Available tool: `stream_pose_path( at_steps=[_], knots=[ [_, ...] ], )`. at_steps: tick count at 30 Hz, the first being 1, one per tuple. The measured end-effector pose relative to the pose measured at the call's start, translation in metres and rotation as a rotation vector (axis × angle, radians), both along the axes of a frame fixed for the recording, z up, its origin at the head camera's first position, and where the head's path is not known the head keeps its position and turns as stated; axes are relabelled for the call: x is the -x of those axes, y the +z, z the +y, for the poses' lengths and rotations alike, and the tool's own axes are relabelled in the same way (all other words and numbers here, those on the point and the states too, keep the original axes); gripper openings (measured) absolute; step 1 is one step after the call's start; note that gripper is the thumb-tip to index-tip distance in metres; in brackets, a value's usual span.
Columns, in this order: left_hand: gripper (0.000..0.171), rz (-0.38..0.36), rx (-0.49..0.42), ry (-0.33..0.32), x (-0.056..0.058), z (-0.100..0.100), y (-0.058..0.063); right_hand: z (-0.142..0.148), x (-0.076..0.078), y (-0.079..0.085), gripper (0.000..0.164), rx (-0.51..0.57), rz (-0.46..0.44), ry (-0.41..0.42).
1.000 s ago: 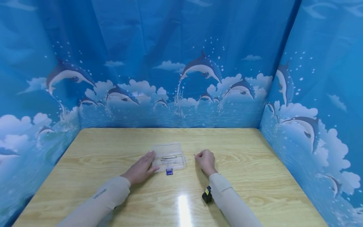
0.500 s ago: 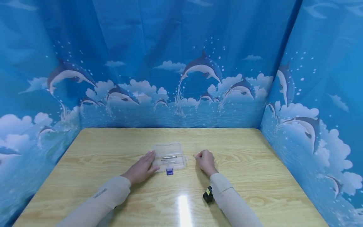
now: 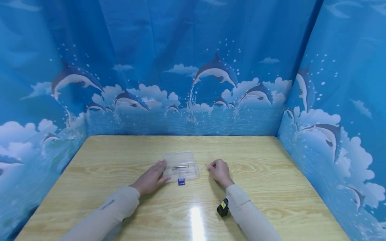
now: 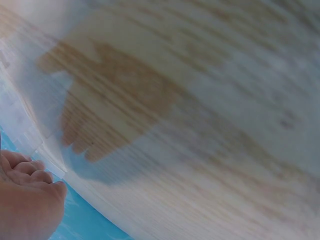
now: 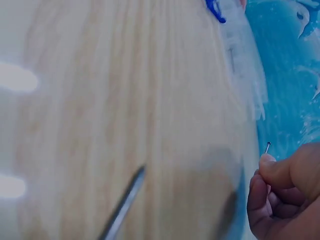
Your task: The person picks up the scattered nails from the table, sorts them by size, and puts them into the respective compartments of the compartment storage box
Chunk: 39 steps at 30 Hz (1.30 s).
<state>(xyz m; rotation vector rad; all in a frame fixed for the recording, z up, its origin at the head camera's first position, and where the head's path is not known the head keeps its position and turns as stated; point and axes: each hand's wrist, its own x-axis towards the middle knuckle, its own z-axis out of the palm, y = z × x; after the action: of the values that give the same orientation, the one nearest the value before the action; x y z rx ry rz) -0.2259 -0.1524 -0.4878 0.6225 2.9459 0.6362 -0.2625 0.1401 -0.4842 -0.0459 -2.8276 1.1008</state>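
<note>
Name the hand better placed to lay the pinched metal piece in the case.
Likely the right hand: it pinches the metal piece, while the left hand rests at the clear case.

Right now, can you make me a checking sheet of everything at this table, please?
Surface: wood-grain table, with a bright glare streak.
Job's things: open clear plastic box holding slim silver tools; blue clasp-like piece at its near edge; thin metal pin.
Clutter: black device with a yellow label by the right sleeve; pointed grey rod, cut off by the right wrist view's edge.
Hands: left hand rests at the box's left edge, fingers straight; right hand pinches the pin.
Cables: nothing seen.
Surroundings: blue curtains printed with dolphins and clouds.
</note>
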Motion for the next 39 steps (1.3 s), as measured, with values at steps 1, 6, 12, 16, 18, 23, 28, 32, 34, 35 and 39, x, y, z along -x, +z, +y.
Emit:
stream_pose_path(
  at_steps=[1, 6, 12, 16, 18, 23, 28, 32, 34, 35, 39],
  knots=[
    [0.073, -0.003, 0.002, 0.001, 0.000, 0.000, 0.000, -0.001, 0.000, 0.001, 0.012, 0.008, -0.010, 0.003],
    [0.074, -0.008, 0.002, 0.006, 0.000, 0.000, 0.000, -0.011, -0.003, 0.007, 0.012, 0.041, -0.008, 0.068],
    [0.074, -0.015, -0.008, 0.008, 0.000, 0.000, -0.002, -0.024, -0.008, 0.012, 0.012, 0.067, -0.003, 0.197],
    [0.074, -0.020, -0.012, 0.009, -0.001, 0.000, -0.003, -0.031, -0.011, 0.012, 0.012, 0.071, -0.005, 0.261],
    [0.074, -0.026, -0.011, 0.011, -0.001, 0.001, -0.003, -0.033, -0.012, 0.010, 0.011, 0.069, 0.010, 0.287],
    [0.074, -0.028, -0.003, 0.015, 0.000, 0.002, -0.001, -0.035, -0.011, 0.007, 0.011, 0.048, 0.011, 0.338],
    [0.075, -0.026, 0.002, 0.016, -0.001, 0.002, 0.001, -0.037, -0.010, 0.008, 0.012, 0.028, -0.012, 0.362],
    [0.074, -0.026, -0.001, 0.018, -0.001, 0.003, 0.002, -0.037, -0.010, 0.008, 0.011, 0.018, -0.006, 0.371],
    [0.074, -0.021, -0.002, 0.016, -0.001, 0.003, 0.003, -0.037, -0.010, 0.008, 0.011, 0.019, -0.002, 0.370],
    [0.074, -0.018, -0.004, 0.014, -0.001, 0.003, 0.003, -0.037, -0.010, 0.008, 0.011, 0.020, -0.002, 0.368],
    [0.073, -0.005, -0.011, 0.004, -0.001, 0.002, 0.002, -0.037, -0.011, 0.008, 0.011, 0.033, -0.010, 0.348]
  ],
)
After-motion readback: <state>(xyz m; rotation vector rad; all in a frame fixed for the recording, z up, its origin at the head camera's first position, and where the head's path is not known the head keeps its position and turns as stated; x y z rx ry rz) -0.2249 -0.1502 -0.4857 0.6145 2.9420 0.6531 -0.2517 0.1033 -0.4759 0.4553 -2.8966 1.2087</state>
